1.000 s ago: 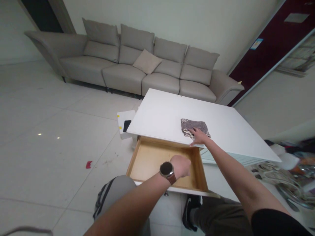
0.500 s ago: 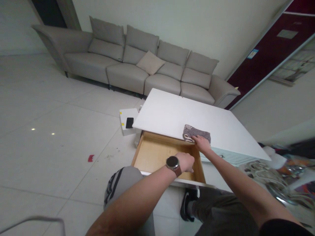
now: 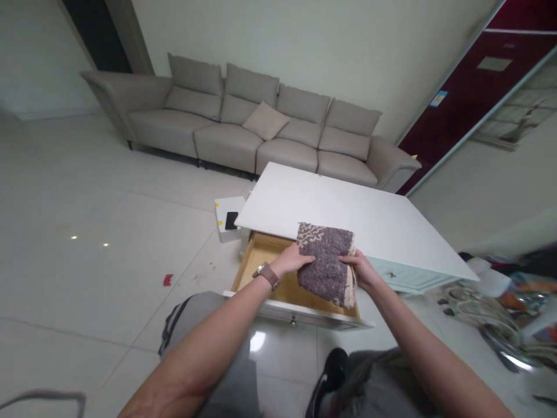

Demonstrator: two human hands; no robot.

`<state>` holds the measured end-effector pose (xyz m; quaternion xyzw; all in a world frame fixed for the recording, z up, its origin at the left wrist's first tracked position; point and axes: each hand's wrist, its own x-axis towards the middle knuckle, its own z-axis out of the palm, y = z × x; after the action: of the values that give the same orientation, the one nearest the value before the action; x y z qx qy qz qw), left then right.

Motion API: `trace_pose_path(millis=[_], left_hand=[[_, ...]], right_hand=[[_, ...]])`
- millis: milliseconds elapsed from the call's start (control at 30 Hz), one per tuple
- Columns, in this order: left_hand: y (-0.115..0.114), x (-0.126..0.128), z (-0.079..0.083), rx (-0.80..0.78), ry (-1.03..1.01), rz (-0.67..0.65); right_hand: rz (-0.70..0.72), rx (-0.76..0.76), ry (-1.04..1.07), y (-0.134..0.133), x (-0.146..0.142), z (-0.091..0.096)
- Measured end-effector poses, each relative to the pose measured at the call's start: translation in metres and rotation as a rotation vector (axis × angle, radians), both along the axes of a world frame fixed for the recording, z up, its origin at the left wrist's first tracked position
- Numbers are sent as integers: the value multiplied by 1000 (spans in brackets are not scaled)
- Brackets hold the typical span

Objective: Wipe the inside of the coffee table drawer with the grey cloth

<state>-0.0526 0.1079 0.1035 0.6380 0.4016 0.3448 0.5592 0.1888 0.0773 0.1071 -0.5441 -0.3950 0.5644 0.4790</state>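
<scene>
A folded purple-brown towel [image 3: 325, 267] with a cream pattern and pale edges is held up between my two hands. My left hand [image 3: 292, 259], with a watch on its wrist, grips the towel's left side, thumb across the front. On the right edge my right hand [image 3: 359, 269] is closed, its thumb also on the front. Below and behind the towel is the pulled-out wooden drawer [image 3: 256, 255], its inside partly hidden by the cloth. The drawer belongs to a white-topped table [image 3: 322, 197].
A grey sofa [image 3: 226, 136] with a beige cushion [image 3: 265, 121] stands behind the table. Left of the table sits a white box [image 3: 223, 233] bearing a dark flat object [image 3: 232, 220]. Cables and bags [image 3: 474, 313] crowd the right floor. A red scrap [image 3: 167, 280] lies on the tiles.
The towel has been lifted off the table top, partly opened out and brought over the drawer. My left hand has come up from inside the drawer and taken hold of its left side.
</scene>
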Motion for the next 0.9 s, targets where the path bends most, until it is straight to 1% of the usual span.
trace_pose_path(millis=[67, 133, 233, 300, 367, 467, 567, 633, 733, 833, 900], left_hand=[[6, -1, -12, -167, -147, -23], [10, 1, -21, -280, -207, 9], [13, 5, -27, -362, -227, 65], [15, 9, -28, -389, -249, 52], [18, 14, -30, -386, -249, 43], [22, 22, -34, -330, -208, 99], [26, 32, -41, -210, -141, 137], [27, 37, -45, -102, -68, 130], [25, 41, -49, 54, 42, 137], [21, 42, -50, 160, 163, 188], [18, 42, -50, 212, 249, 192]], right_hand=[[4, -4, 122, -6, -10, -11], [-11, -1, 195, -6, -16, -20], [-10, 4, 247, -1, -19, -29], [-9, -3, 273, 3, -19, -33], [-44, -8, 297, 7, -17, -37], [-83, 8, 313, 12, -16, -42], [-63, 50, 280, 16, -16, -47], [-87, 61, 240, 17, -16, -52], [-148, 32, 206, 18, -18, -62], [-183, 33, 184, 18, -22, -71], [-199, 51, 163, 18, -24, -76]])
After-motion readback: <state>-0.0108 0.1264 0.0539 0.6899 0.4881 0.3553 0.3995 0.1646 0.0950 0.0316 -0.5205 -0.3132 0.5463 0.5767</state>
